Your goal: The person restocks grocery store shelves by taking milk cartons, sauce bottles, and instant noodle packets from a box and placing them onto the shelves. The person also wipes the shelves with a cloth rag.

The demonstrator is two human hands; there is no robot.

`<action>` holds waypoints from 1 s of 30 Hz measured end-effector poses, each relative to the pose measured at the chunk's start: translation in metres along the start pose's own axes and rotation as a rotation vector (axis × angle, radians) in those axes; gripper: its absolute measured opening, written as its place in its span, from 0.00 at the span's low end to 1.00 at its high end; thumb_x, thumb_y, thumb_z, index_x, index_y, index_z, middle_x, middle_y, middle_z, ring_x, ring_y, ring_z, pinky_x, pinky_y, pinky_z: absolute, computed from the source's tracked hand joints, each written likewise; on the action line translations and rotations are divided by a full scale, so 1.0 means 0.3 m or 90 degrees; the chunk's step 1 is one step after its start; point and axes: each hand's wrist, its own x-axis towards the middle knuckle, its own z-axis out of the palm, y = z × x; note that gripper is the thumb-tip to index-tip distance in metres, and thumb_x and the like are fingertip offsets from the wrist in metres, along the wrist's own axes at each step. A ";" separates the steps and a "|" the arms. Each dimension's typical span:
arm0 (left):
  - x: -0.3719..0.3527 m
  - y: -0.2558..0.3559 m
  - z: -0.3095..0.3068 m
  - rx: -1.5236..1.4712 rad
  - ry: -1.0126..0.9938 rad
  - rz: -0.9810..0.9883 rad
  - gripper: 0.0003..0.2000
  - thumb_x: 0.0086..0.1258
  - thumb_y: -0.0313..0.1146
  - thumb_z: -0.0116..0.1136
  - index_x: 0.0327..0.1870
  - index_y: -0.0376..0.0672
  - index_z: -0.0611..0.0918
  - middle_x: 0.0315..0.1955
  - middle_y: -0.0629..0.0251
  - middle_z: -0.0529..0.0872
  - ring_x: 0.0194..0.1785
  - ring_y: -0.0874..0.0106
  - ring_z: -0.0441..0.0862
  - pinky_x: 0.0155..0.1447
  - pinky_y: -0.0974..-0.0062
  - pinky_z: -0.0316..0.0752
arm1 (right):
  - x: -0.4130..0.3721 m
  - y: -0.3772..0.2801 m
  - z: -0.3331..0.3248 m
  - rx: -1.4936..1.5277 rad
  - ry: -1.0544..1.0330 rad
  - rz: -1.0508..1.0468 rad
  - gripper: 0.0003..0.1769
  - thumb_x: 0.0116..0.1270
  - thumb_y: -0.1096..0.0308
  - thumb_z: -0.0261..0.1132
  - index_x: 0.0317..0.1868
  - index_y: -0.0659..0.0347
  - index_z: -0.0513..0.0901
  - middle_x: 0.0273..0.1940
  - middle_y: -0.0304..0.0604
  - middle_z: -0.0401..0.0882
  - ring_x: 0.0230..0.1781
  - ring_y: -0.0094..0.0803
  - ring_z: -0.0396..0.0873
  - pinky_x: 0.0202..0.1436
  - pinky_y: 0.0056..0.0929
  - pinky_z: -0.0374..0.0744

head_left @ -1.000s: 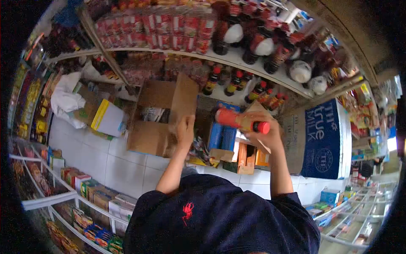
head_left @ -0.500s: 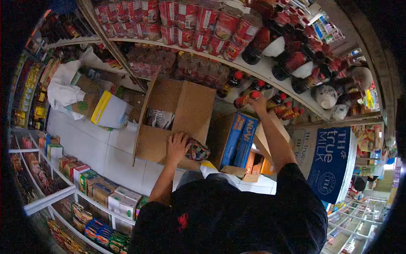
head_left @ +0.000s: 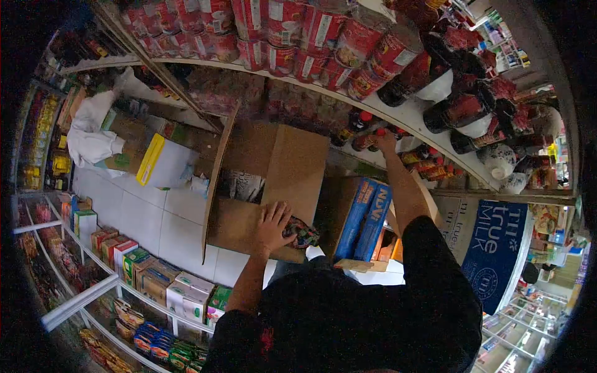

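My right hand [head_left: 387, 144] reaches to the lower shelf, its fingers closed around the top of a dark sauce bottle [head_left: 364, 143] with a red cap and an orange-red label. Another red-capped bottle [head_left: 353, 126] stands just behind it, and more red-capped bottles [head_left: 426, 163] are to the right. My left hand [head_left: 272, 229] lies with fingers spread on the flap of an open cardboard box [head_left: 297, 161]. Touching or close beside its thumb is a dark, multicoloured patterned item [head_left: 303, 232] whose kind I cannot make out. Crumpled printed plastic [head_left: 244, 185] shows inside the box.
Red-labelled cans [head_left: 283, 25] and large dark bottles [head_left: 444, 99] fill the shelf above. Blue NUVI cartons [head_left: 372, 217] stand in a box by my knees, with a TH true MILK carton [head_left: 491, 255] at right. A white rack [head_left: 81, 304] of packets stands at lower left.
My right hand and the bottle have shifted slightly, with the bottle now upright among the others on the shelf. My left hand stays on the box flap. The whole view has shifted a little.
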 end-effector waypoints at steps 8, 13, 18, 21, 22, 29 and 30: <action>-0.003 0.003 0.012 0.005 0.044 0.005 0.36 0.49 0.58 0.57 0.60 0.52 0.67 0.63 0.65 0.60 0.67 0.63 0.53 0.66 0.55 0.48 | -0.010 -0.067 -0.043 -0.036 0.024 0.036 0.37 0.54 0.54 0.65 0.56 0.69 0.61 0.24 0.50 0.76 0.21 0.38 0.75 0.24 0.33 0.76; -0.011 0.010 -0.003 0.023 -0.014 -0.021 0.34 0.51 0.57 0.56 0.59 0.51 0.68 0.61 0.62 0.62 0.66 0.61 0.54 0.66 0.54 0.49 | -0.161 -0.042 -0.106 0.116 0.061 -0.112 0.30 0.56 0.54 0.61 0.49 0.70 0.68 0.25 0.52 0.76 0.25 0.40 0.76 0.27 0.39 0.74; -0.018 0.020 -0.002 0.018 0.007 -0.043 0.27 0.54 0.54 0.55 0.53 0.49 0.75 0.58 0.58 0.65 0.63 0.58 0.57 0.64 0.50 0.48 | -0.625 -0.113 -0.153 0.229 -0.052 -0.072 0.13 0.54 0.68 0.62 0.39 0.63 0.77 0.40 0.53 0.76 0.41 0.45 0.75 0.46 0.35 0.72; -0.031 0.035 0.003 0.045 0.076 -0.047 0.21 0.54 0.51 0.57 0.43 0.47 0.81 0.54 0.57 0.68 0.60 0.58 0.61 0.63 0.48 0.49 | -0.872 -0.106 -0.291 0.285 0.172 -0.303 0.14 0.51 0.74 0.61 0.41 0.62 0.77 0.41 0.53 0.74 0.47 0.48 0.70 0.50 0.40 0.70; -0.025 0.041 -0.007 0.041 0.072 -0.055 0.20 0.54 0.50 0.57 0.42 0.46 0.81 0.51 0.57 0.71 0.58 0.58 0.63 0.62 0.47 0.49 | -0.912 -0.078 -0.337 0.278 0.205 -0.290 0.14 0.51 0.74 0.61 0.41 0.62 0.77 0.41 0.53 0.74 0.47 0.48 0.70 0.50 0.40 0.70; 0.062 0.192 0.022 -0.040 0.248 0.040 0.12 0.49 0.37 0.62 0.31 0.40 0.81 0.37 0.57 0.77 0.45 0.58 0.71 0.51 0.56 0.63 | -1.361 0.087 -0.565 0.297 0.166 -0.082 0.10 0.57 0.71 0.60 0.39 0.63 0.77 0.38 0.48 0.77 0.41 0.40 0.76 0.43 0.31 0.73; 0.071 0.259 -0.025 -0.038 0.247 0.061 0.12 0.49 0.37 0.62 0.31 0.40 0.81 0.37 0.57 0.77 0.45 0.58 0.71 0.51 0.56 0.63 | -1.422 0.097 -0.579 0.329 0.171 -0.093 0.11 0.56 0.69 0.61 0.39 0.63 0.76 0.36 0.47 0.76 0.39 0.37 0.76 0.42 0.30 0.74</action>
